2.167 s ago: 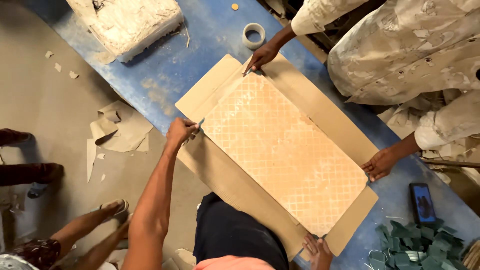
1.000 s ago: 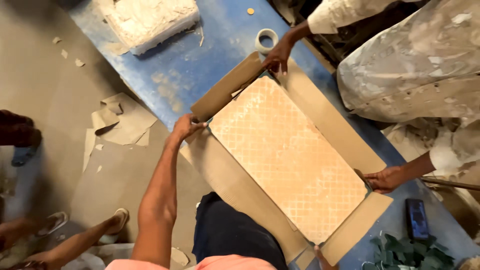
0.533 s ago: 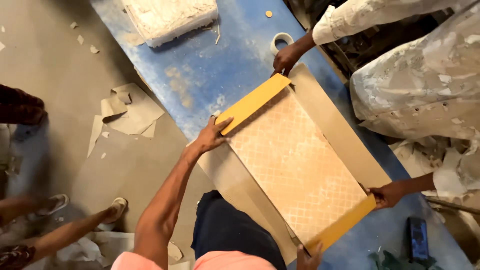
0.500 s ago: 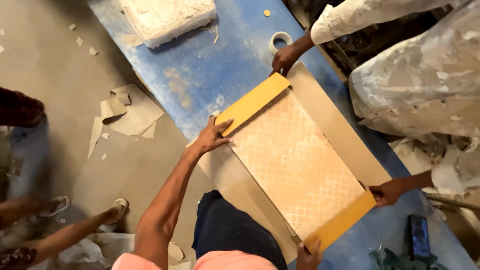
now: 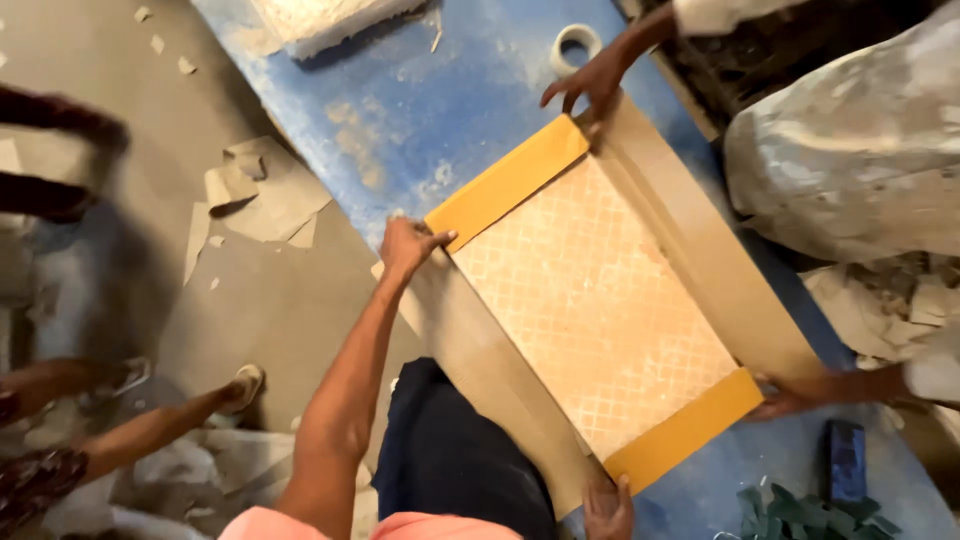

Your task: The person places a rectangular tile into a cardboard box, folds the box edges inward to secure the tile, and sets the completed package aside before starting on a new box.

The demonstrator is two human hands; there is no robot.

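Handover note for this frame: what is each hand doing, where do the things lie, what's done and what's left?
Left hand: open, pressing the near-left corner of the cardboard wrap.
Right hand: at the wrap's near bottom corner, mostly out of frame, so its grip is unclear.
Tile lies centred on the wrap, on the blue table.
A co-worker's hands hold the far corners.
Done: both yellow end flaps folded over the tile.
Left: long side flaps lie flat; tape roll untouched.

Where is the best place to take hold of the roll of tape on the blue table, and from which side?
Probably from above, with fingers across the outer rim of the roll of tape. It lies flat on the blue table with its hole facing up, so one finger could also hook inside the ring. Coming from the far side seems wiser, since another person's hand sits right beside it near the cardboard box.
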